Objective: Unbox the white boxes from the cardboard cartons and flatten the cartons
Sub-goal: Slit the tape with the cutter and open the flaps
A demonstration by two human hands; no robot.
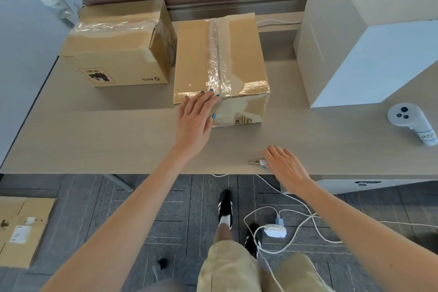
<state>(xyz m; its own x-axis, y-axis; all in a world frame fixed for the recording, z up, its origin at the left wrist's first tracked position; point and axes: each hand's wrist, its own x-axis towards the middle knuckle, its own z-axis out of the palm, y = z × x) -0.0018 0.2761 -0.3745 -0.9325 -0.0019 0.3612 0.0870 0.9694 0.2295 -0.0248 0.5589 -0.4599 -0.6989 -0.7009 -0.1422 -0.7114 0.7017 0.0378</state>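
Two taped cardboard cartons stand on the beige table point(94, 140). The nearer carton point(201, 54) has clear tape along its top seam. My left hand point(196, 121) rests on its front top edge with straight fingers, the fingertips touching the tape. The second carton point(118, 54), printed with a logo and a warning label, stands behind and to the left, against the first. My right hand point(284, 166) lies near the table's front edge, its fingers curled over a small silver and white cutter point(254, 162), the thumb at its side. Large white boxes point(355, 42) are stacked at the right.
A white hand controller point(407, 121) lies on the table at the far right. A flattened carton point(23, 230) lies on the floor at the left. White cables and a charger point(276, 231) trail on the floor by my feet. A bottle point(54, 5) stands at the back left.
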